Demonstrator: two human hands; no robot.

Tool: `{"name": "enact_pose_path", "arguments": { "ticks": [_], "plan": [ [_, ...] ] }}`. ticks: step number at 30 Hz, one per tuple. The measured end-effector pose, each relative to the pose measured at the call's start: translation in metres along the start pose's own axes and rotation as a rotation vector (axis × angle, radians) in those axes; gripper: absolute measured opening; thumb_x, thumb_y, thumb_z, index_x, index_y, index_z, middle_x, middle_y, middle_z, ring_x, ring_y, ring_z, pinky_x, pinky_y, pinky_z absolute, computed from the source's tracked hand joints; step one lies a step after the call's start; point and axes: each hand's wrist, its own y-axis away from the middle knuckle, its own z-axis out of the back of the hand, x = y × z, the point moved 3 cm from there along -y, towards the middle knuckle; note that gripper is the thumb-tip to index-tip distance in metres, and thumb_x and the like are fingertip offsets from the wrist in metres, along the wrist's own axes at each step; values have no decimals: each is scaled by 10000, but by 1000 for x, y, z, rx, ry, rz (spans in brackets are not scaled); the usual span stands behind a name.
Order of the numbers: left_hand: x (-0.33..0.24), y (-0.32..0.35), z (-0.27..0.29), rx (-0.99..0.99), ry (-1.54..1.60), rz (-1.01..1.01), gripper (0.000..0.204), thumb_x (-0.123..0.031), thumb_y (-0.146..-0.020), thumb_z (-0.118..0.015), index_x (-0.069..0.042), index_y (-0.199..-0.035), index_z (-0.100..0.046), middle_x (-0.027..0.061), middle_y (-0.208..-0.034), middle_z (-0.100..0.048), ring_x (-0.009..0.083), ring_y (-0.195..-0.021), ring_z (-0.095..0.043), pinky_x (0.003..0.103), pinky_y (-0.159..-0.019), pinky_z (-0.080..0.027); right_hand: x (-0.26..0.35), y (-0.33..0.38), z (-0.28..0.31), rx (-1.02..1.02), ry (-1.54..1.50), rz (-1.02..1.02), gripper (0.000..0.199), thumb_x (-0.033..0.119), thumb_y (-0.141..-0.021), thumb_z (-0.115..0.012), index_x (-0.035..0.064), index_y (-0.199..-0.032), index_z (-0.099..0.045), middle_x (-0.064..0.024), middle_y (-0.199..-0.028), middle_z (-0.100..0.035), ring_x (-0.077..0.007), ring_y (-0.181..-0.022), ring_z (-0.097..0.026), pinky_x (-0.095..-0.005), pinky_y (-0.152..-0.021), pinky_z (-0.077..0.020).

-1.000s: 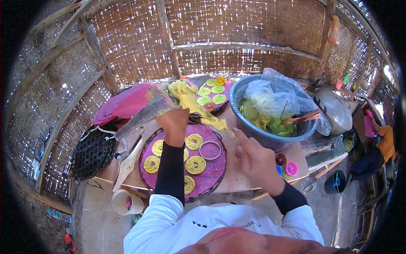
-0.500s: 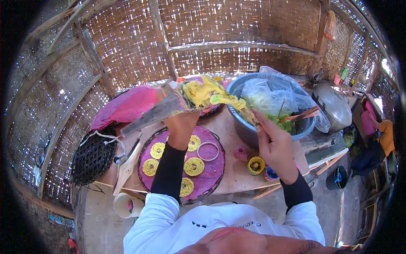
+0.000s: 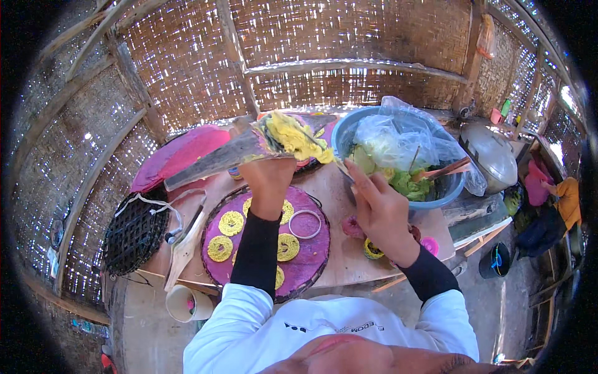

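Note:
My left hand (image 3: 271, 181) holds up a long folded dark leaf cone (image 3: 218, 156) filled with yellow batter or filling (image 3: 298, 136) at its open end. My right hand (image 3: 377, 212) is raised beside that open end, fingers partly spread, and seems to pinch a thin stick by the yellow mass. Below lies a round purple tray (image 3: 305, 265) with several yellow lace-like rings (image 3: 231, 222) and a bare metal ring mould (image 3: 306, 224).
A blue basin (image 3: 451, 187) with a plastic bag and green leaves stands at the right, a metal pot lid (image 3: 492, 153) beyond it. A black wire rack (image 3: 134, 234), a pink cushion (image 3: 180, 156), a white cup (image 3: 187, 304) and small coloured moulds (image 3: 428, 245) surround the wooden table (image 3: 349, 262).
My left hand has lifted the leaf cone higher and closer to me. My right hand rose from the table to the cone's open end.

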Motion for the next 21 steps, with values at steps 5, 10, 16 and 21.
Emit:
{"name": "enact_pose_path", "arguments": {
  "ticks": [5,10,16,21],
  "plan": [
    [-26,-4,11,189,-1235,-582,320,-240,-589,-707,-58,-777,-523,112,-834,-503,295,-755,-497,379,-685,-388,-15,-25,38,182,173,73,427,143,-746,-533,227,-1163,-502,-62,-631,-512,-249,-515,-539,-349,-435,-424],
    [-21,-2,-7,242,-1944,-902,359,-246,-596,-703,-46,-812,-497,127,-712,-473,332,-704,-502,428,-573,-382,8,-69,44,304,510,440,366,187,-743,-512,176,-1108,-533,-29,-627,-522,-189,-499,-548,-295,-416,-418],
    [-17,5,-20,405,-2137,-805,374,-265,-578,-701,-66,-839,-522,112,-734,-481,305,-737,-508,408,-580,-397,10,-36,38,298,567,512,403,137,-736,-487,97,-1137,-503,-7,-628,-485,-154,-486,-526,-283,-418,-416],
    [-37,-15,34,299,-2064,-603,402,-376,-767,-471,-52,-1002,-507,127,-1018,-488,298,-982,-465,432,-840,-360,1,-25,62,312,497,325,388,125,-730,-523,135,-1118,-529,-30,-616,-507,-192,-476,-534,-305,-413,-417]
  ]
}}
